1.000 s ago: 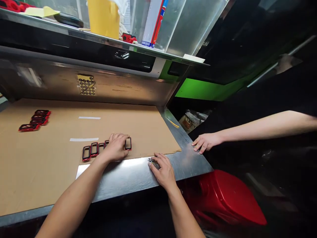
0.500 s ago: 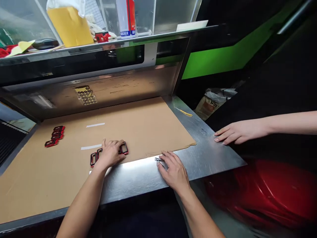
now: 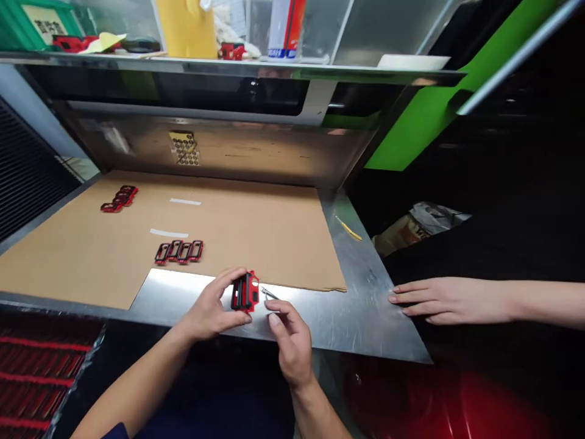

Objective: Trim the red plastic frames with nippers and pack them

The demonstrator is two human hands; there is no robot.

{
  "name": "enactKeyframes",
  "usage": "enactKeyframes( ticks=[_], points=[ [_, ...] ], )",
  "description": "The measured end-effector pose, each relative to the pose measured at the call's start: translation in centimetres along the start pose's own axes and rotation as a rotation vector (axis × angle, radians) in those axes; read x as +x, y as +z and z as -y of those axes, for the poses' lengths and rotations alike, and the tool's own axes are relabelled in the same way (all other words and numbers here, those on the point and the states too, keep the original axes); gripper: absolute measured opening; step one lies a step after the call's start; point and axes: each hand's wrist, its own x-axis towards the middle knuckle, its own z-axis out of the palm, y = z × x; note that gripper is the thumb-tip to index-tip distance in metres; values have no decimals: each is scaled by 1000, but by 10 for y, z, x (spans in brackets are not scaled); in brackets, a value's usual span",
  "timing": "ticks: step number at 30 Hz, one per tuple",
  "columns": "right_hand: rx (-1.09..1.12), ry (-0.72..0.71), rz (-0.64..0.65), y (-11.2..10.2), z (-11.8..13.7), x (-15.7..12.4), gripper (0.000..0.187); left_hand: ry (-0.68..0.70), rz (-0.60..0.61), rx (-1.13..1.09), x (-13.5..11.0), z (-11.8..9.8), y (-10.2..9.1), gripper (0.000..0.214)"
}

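Frames (image 3: 179,251), red/blk, sitting in row on cardboard sheet (image 3: 256,244); L hand (image 3: 208,305) pinching red/blk stack (image 3: 245,292) over steel bench (image 3: 365,323), fingers clamped on it; R hand (image 3: 291,341) hovering just below, fingers apart, near small metal tool (image 3: 269,294); co-worker's hand (image 3: 450,300) resting on steel, fingers together.

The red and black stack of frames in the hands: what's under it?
Shiny steel tabletop lies under the red and black stack, held by the left hand, with the right hand close beside. The patch right below the stack is hidden.
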Motion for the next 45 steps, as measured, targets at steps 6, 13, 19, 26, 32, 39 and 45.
enactKeyframes(
  ticks=[6,13,19,26,32,39,45],
  points=[
    [704,575,345,19,34,-8,39,116,-78,296,-44,-37,20,72],
    [627,616,360,34,32,-22,36,-43,-96,195,-79,-24,11,72],
    [476,423,487,44,37,-37,27,-162,-36,-398,-109,5,5,72],
    [255,273,479,48,34,-40,25,-116,-14,-451,-124,17,-4,71],
    [337,487,551,51,36,-32,29,-143,-11,-491,-124,23,-4,75],
    [427,593,529,54,38,-18,22,-231,-8,-560,-120,27,1,75],
    [519,630,470,52,34,-12,23,-188,45,-275,-106,20,-5,78]
  ],
)
